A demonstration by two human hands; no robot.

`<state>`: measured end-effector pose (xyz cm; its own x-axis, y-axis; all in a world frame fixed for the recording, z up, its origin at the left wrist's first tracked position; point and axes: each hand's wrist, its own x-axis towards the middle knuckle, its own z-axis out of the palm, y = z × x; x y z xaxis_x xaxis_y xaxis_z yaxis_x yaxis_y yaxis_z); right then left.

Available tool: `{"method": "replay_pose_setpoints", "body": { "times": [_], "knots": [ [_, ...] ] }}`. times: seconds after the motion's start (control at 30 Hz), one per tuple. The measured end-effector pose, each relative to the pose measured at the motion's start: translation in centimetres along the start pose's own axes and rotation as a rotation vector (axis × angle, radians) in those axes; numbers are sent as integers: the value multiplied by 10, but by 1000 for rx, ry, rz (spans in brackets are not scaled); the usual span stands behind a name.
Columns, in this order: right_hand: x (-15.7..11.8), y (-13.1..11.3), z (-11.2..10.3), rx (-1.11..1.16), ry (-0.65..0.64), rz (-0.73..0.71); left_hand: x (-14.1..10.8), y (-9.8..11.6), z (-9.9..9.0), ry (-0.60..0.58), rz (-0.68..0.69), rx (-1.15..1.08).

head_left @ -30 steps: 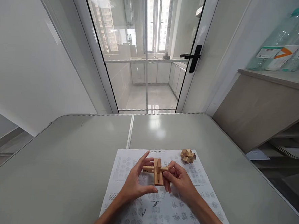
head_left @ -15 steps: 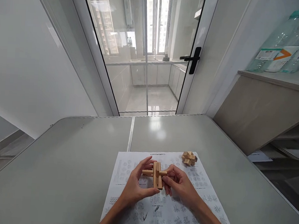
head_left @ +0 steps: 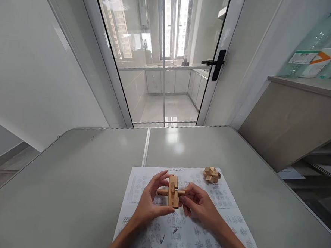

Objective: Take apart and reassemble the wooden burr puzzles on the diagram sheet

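A wooden interlocking puzzle point(head_left: 172, 199) of crossed bars is held just above the printed sheet, between my two hands. My left hand point(head_left: 151, 203) grips its upright bars, thumb at the lower end and fingers at the upper end. The fingertips of my right hand point(head_left: 196, 200) pinch the right end of the thin crossbar. That bar's other end sticks out to the left, inside the curve of my left hand. A second wooden puzzle point(head_left: 211, 175), a star-like cluster, rests on the sheet's upper right corner, apart from both hands.
The paper sheet point(head_left: 140, 175), printed with small diagrams, lies on the grey table point(head_left: 66, 192). Beyond the table's far edge stands a glass door with a black handle point(head_left: 219, 64). Clear plastic bottles point(head_left: 307, 54) stand on a shelf at the right.
The puzzle in my hands has turned slightly, and a notch now shows at the right side of its upright bars. Both hands keep their hold. The camera view has shifted a little.
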<state>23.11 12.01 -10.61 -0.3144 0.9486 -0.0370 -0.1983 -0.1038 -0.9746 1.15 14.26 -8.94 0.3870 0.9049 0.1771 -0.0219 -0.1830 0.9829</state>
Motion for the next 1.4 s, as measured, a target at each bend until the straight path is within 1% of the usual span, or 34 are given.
{"method": "replay_pose_setpoints", "body": {
  "times": [0.13,0.27,0.5,0.6,0.77,0.87,1.0,1.07,1.23,1.4],
  "knots": [
    [-1,1,0,-46,39,-17,-3,2,2,7,14,85],
    [-2,0,1,-67,27,-15,-5,4,3,16,17,75],
    [-3,0,1,-170,42,-48,-6,3,2,30,18,93],
    [-3,-1,2,-186,43,-59,-7,2,1,30,2,108],
    [-4,-1,0,-222,49,-96,-9,2,1,31,-28,196],
    [-2,-1,-1,-261,84,-147,-8,4,2,6,-41,203],
    [1,-4,-3,-346,160,-293,-7,7,4,-43,-71,201],
    [1,-4,-2,-344,170,-337,-7,8,6,-50,-80,209],
    [-3,1,0,-343,121,-245,-7,8,6,-28,-93,187],
    [-5,1,0,-384,138,-243,-5,3,3,-6,-72,104]
  ]
}}
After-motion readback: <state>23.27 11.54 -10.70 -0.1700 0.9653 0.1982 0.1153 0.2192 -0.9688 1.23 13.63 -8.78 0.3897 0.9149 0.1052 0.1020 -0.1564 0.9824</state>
